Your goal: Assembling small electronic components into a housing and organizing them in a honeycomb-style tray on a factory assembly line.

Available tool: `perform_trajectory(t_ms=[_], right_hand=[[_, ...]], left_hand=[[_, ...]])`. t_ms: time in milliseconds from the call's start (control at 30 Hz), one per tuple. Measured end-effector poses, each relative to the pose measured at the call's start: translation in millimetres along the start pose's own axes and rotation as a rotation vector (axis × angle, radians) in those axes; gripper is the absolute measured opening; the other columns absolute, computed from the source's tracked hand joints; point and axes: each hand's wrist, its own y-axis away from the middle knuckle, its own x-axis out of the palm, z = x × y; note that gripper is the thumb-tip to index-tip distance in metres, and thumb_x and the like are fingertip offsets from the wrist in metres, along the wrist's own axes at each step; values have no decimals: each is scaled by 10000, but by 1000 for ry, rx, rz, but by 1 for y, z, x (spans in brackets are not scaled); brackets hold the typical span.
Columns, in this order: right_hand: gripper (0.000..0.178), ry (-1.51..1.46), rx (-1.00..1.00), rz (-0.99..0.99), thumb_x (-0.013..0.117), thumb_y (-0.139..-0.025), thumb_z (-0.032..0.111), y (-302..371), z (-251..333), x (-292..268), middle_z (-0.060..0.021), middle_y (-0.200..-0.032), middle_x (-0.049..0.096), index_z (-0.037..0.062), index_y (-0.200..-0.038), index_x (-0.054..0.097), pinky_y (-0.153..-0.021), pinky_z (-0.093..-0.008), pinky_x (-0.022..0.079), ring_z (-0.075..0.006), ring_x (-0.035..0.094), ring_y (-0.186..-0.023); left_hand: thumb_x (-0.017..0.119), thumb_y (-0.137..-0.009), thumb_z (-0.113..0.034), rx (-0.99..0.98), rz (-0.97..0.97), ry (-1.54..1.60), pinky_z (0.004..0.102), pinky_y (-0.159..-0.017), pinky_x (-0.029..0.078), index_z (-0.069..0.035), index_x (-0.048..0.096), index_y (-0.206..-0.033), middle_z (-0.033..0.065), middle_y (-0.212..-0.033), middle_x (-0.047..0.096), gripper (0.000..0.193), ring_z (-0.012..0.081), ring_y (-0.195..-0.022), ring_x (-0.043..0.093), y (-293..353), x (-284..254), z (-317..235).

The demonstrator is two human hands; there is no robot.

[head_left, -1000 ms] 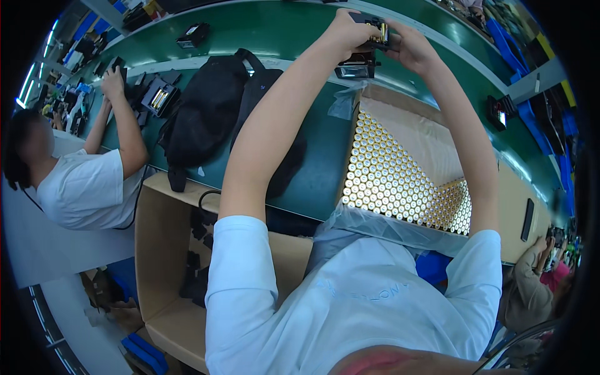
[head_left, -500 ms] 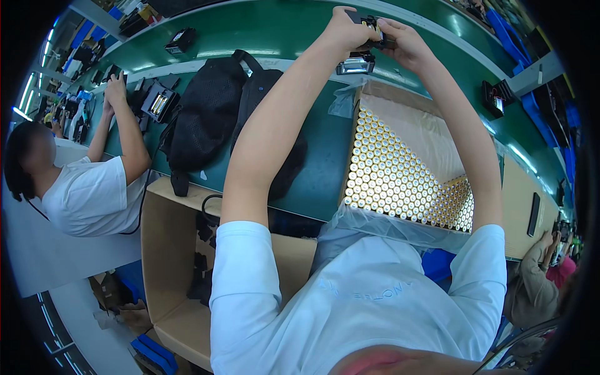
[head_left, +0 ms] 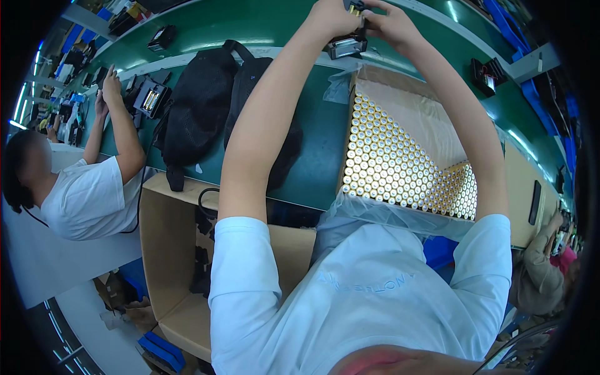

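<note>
Between fingers (head_left: 377, 20), dark device (head_left: 355, 7); nearby, shiny cylindrical batteries (head_left: 376, 165).

Backpack (head_left: 199, 103) on workbench (head_left: 320, 122), left of carton (head_left: 400, 81); batteries (head_left: 384, 159) in carton.

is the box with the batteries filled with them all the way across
No, the batteries leave a bare tan area showing across the upper right part of the box.
</note>
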Motion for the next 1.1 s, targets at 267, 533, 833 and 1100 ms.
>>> perform_trajectory(t_ms=[267, 533, 833, 1100], right_hand=[[437, 264, 37, 106, 590, -830, 26, -31, -29, -43, -159, -965, 712, -44, -1261, 607, -727, -303, 560, -224, 674, -829], [405, 1547, -428, -96, 579, -736, 56, -80, -20, -205, -218, -1092, 690, -8, -1124, 676, -908, -394, 522, -392, 644, -996], [363, 1994, -230, -246, 641, -963, 245, 6, 0, -187, -148, -1154, 697, 66, -1278, 653, -944, -407, 570, -280, 683, -960], [335, 1870, -107, -45, 598, -950, 132, -2, -7, -196, -135, -1215, 690, 67, -1274, 649, -989, -416, 550, -303, 681, -1039]], left_hand=[[725, -849, -95, -56, -311, -763, 538, -918, 515, 45, 656, -1200, 272, -1161, 666, 385, 358, -1011, 666, 52, 41, -53], [584, -951, -174, 54, 276, -509, 589, -942, 465, 6, 703, -1182, 249, -1155, 683, 316, 388, -1072, 629, 25, 41, -71], [539, -928, -166, 82, 166, -796, 551, -816, 502, -19, 698, -1064, 200, -989, 709, 256, 374, -908, 668, 58, 35, -93], [562, -926, -156, 577, -89, -819, 540, -838, 518, 15, 684, -1051, 228, -953, 695, 245, 365, -835, 643, 148, 53, -170]])
